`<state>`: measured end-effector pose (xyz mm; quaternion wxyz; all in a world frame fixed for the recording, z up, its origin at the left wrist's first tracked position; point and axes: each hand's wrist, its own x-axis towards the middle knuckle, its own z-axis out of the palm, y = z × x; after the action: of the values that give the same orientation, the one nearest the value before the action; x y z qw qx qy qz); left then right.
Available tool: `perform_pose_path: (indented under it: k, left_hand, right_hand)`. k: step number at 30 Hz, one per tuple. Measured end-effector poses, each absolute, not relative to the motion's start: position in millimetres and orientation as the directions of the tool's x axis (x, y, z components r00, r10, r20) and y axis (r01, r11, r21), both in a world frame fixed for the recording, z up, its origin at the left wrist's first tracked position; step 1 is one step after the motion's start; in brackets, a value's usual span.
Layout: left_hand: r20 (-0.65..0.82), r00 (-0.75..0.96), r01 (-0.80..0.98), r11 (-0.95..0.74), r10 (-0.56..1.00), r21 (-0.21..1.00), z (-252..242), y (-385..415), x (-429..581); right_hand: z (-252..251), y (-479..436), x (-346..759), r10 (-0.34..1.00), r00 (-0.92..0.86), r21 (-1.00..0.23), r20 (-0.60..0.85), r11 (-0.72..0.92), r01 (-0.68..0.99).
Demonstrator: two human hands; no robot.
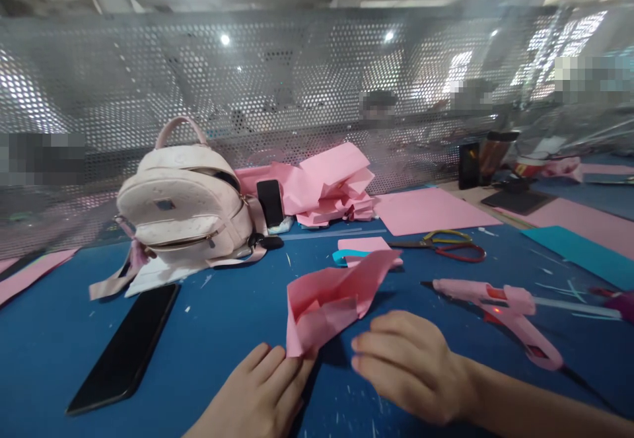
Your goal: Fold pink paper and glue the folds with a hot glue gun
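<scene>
A folded piece of pink paper [327, 306] stands up from the blue table, its far right corner rising and its inside folds showing. My left hand [262, 385] pinches its lower front corner; the thumb is mostly hidden. Just right of the paper, my right hand [411, 362] hovers with loosely bent fingers, apart from the sheet, and nothing shows in it. To the right of that hand lies a pink glue gun [505, 306], its small light red and a clear glue stick in its back. Scissors [446, 245] with yellow and red handles rest beyond the paper.
A pale pink backpack [185, 203] stands at the back left, with a black phone [126, 349] in front. Crumpled pink paper [334, 187] is piled against the perforated screen [297, 81]. Flat pink sheets [436, 210] and a teal sheet [584, 253] lie toward the right.
</scene>
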<state>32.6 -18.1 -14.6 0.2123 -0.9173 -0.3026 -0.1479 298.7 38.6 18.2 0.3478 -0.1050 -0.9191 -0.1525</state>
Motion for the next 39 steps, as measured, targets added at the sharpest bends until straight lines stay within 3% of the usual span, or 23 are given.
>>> perform_pose_path:
  k: [4,9,18,21,26,31,36,39]
  left_hand:
    - [0.421,0.754,0.639,-0.711,0.505,-0.292,-14.2,-22.2,42.3]
    - [0.503,0.707,0.681,-0.669,0.496,-0.297,-20.5,-29.9,56.2]
    - [0.484,0.753,0.623,-0.720,0.446,-0.304,-16.3,-31.6,53.9]
    - [0.464,0.756,0.621,-0.730,0.462,-0.285,-12.3,-31.1,52.7]
    - [0.439,0.767,0.617,-0.726,0.468,-0.304,-12.4,-30.4,51.0]
    - [0.388,0.778,0.613,-0.735,0.495,-0.292,-14.1,-28.4,48.7]
    - [0.343,0.799,0.592,-0.744,0.494,-0.310,-11.4,-26.9,45.9]
    - [0.340,0.806,0.584,-0.746,0.485,-0.321,-9.7,-26.8,44.0]
  right_hand:
    - [15.0,31.4,290.1,0.058,-0.851,0.198,0.522,0.962,0.187]
    - [3.3,36.0,286.1,0.086,-0.842,0.133,0.532,0.974,0.183]
    - [4.1,42.1,286.5,0.014,-0.886,0.220,0.463,0.967,0.130]
    - [2.0,45.9,286.1,0.016,-0.882,0.167,0.472,0.980,0.108]
    - [3.2,52.4,284.3,0.097,-0.926,0.017,0.366,0.994,0.111]
    - [1.7,54.9,283.1,0.104,-0.934,-0.029,0.343,0.995,0.100]
    - [0.8,53.3,285.2,0.120,-0.924,-0.045,0.363,0.993,0.112]
    - [-1.0,53.3,285.9,0.205,-0.868,-0.071,0.451,0.978,0.194]
